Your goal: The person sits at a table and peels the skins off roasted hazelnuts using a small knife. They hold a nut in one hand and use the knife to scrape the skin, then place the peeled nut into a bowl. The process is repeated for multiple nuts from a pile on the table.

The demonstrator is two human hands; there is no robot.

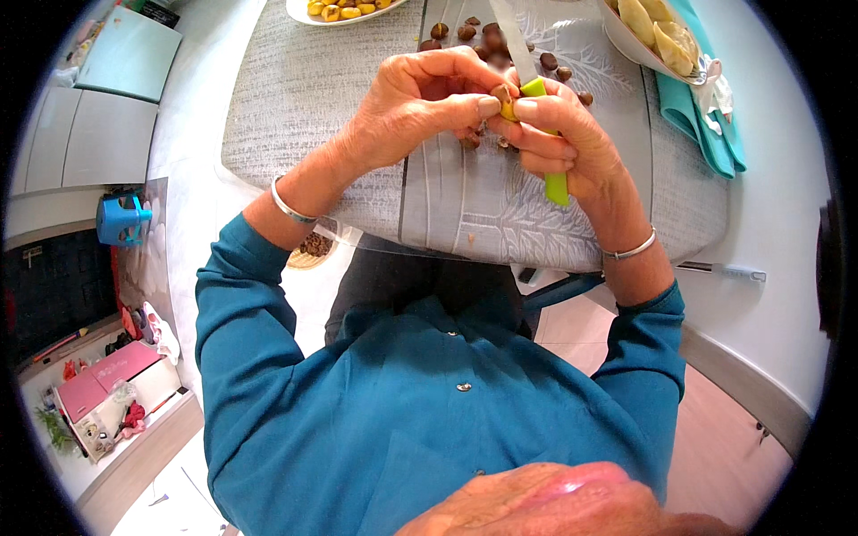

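A partly peeled chestnut (507, 107), yellow with some brown skin on it, is pinched between the fingertips of both hands above the table. My left hand (407, 100) grips its left side with thumb and fingers. My right hand (576, 134) steadies it with the thumb and also wraps round a knife (556, 186). The knife's light green handle crosses my palm, and its pale blade points away from me. Several brown chestnuts (466, 33) lie on the table just beyond my hands; some are hidden behind my fingers.
On the patterned grey tablecloth (295, 98), a white plate (300, 12) of yellow peeled chestnuts stands far left. A white bowl (623, 43) of dumplings sits far right, beside a folded turquoise cloth (715, 147). Below the table's near edge is a container of brown bits (315, 244).
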